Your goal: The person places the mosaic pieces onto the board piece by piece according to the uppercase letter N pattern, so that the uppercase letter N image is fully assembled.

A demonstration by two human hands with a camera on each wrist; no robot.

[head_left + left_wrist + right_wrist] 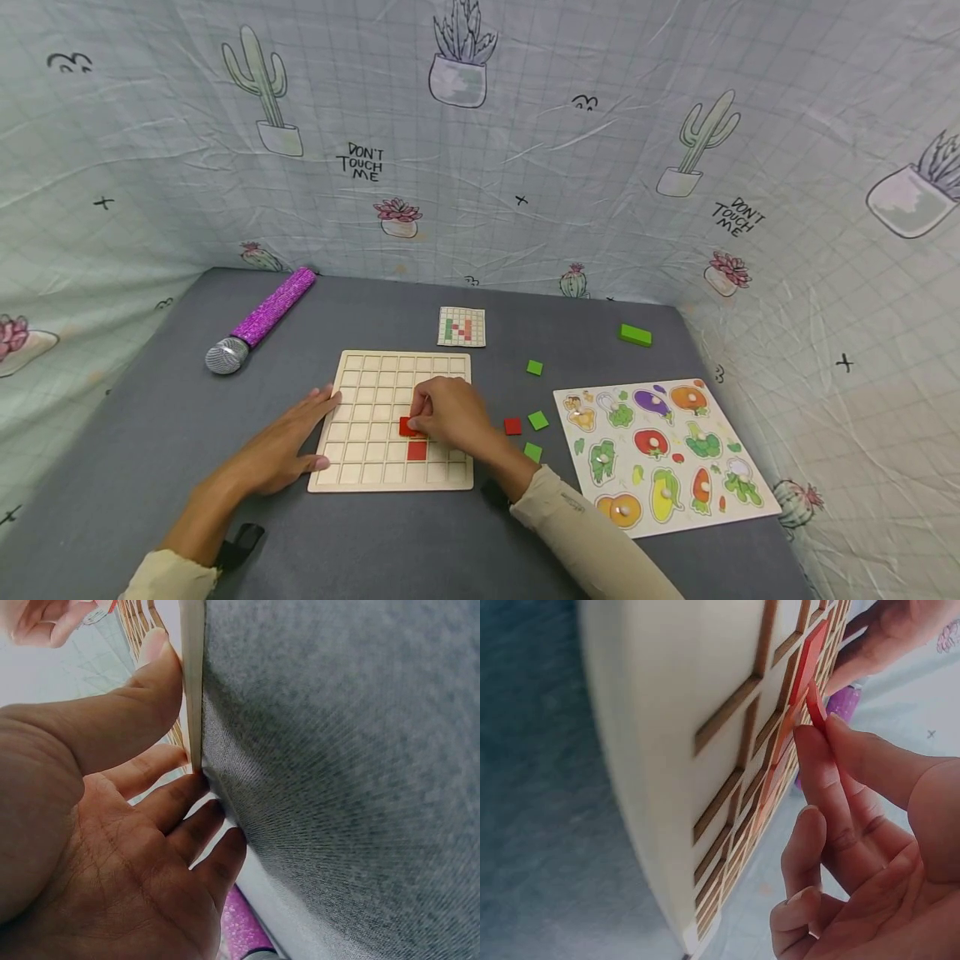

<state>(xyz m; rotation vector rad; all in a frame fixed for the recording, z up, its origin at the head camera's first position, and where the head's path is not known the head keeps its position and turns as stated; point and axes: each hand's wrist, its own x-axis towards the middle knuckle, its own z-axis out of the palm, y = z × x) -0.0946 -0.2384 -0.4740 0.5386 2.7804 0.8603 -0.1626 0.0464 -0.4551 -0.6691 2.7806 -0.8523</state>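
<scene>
A pale wooden grid board lies on the grey table. My right hand is over the board and pinches a red square tile between thumb and index finger, tilted close to the grid. Just below it in the head view, another red tile sits flat in a grid cell. At the board's left edge rests my left hand, its fingers extended. The left wrist view shows that thumb against the board's rim and the fingertips touching the edge lower down.
Right of the board lie a loose red tile and several green tiles. Farther right is a vegetable puzzle board. A pattern card, a green block and a purple glitter microphone lie toward the back.
</scene>
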